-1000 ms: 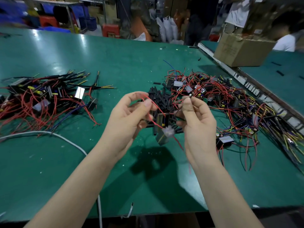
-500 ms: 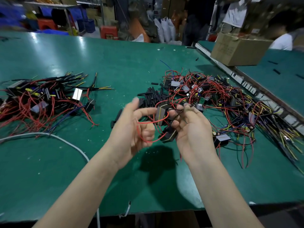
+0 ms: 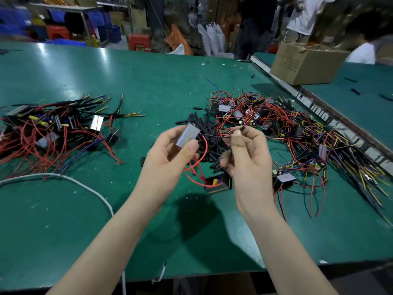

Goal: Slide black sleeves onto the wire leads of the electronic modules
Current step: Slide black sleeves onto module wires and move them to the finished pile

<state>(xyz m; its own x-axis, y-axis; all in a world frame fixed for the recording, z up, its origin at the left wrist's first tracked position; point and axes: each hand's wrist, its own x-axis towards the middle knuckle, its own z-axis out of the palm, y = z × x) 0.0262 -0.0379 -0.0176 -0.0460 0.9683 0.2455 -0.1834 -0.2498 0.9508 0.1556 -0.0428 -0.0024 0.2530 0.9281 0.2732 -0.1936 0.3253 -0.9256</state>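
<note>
A silver-cased module [image 3: 188,135] is gripped by the left hand [image 3: 170,158] above the bench's [image 3: 85,220] near-centre. A lead end [image 3: 225,137] is pinched by the right hand [image 3: 247,158]. The lead should be kept straight and taut before a sleeve from the heap [image 3: 207,133] is slid on.

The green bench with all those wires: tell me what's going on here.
A person is fitting black sleeves onto module leads. The left hand grips a silver-faced module, and the right hand pinches the tip of a thin lead. A second black module hangs below on red wires. Loose sleeves lie heaped behind the hands on the table, with wired modules piled at the left and right. Whether a sleeve is on the lead is unclear.
</note>
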